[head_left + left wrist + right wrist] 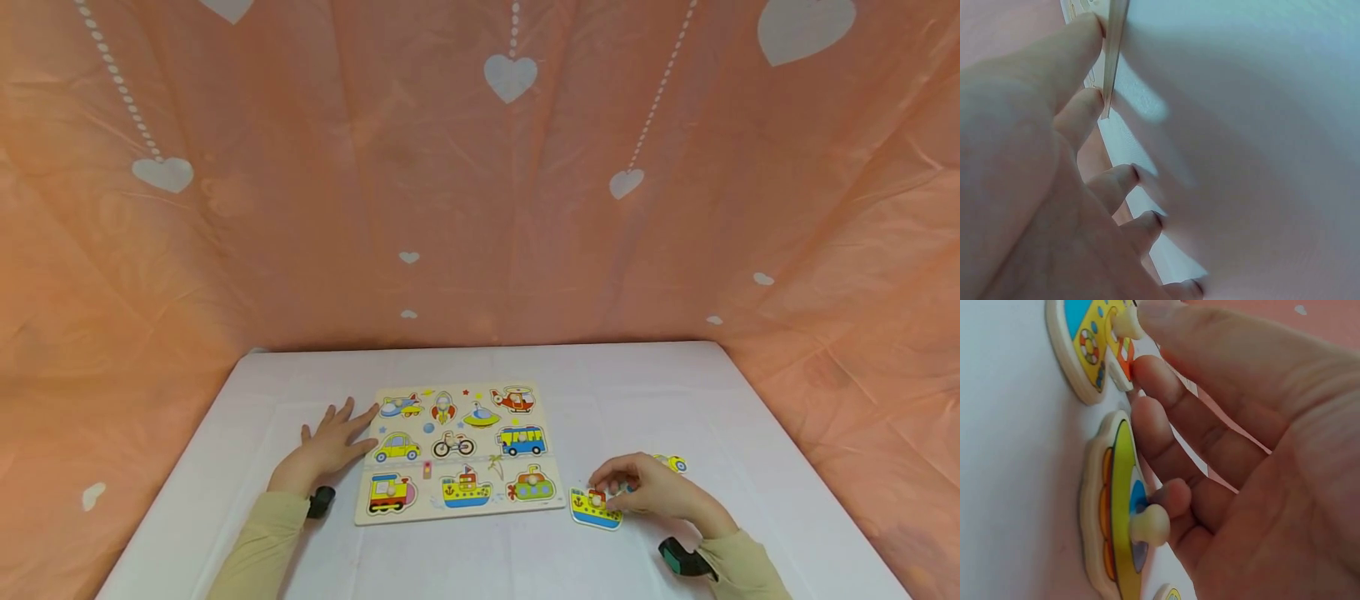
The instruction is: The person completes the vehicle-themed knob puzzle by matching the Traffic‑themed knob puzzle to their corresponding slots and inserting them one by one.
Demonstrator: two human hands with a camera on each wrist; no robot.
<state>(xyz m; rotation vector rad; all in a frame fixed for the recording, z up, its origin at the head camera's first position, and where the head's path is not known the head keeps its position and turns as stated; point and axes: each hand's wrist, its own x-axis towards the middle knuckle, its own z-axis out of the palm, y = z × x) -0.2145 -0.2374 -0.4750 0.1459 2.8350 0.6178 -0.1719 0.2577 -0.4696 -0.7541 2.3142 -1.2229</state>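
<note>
A wooden knob puzzle board (431, 475) with vehicle pictures lies on the white table. My left hand (322, 454) is spread at its left side; two fingertips touch the board's edge (1113, 56), the others rest on the table. My right hand (652, 487) is over a boat puzzle piece (596, 515) right of the board. In the right wrist view my thumb (1160, 312) is against or close to the boat's knob (1126, 325), with a gap to the neighbouring finger. A flying-saucer piece (1124, 487) lies under this hand, mostly hidden in the head view.
Beyond my right hand lies a partly covered yellow car piece (675, 462). The board holds several knobbed pieces, among them a train (390, 502), a bus (521, 450) and a submarine (532, 492). A pink curtain (480, 208) with hearts surrounds the table (480, 567).
</note>
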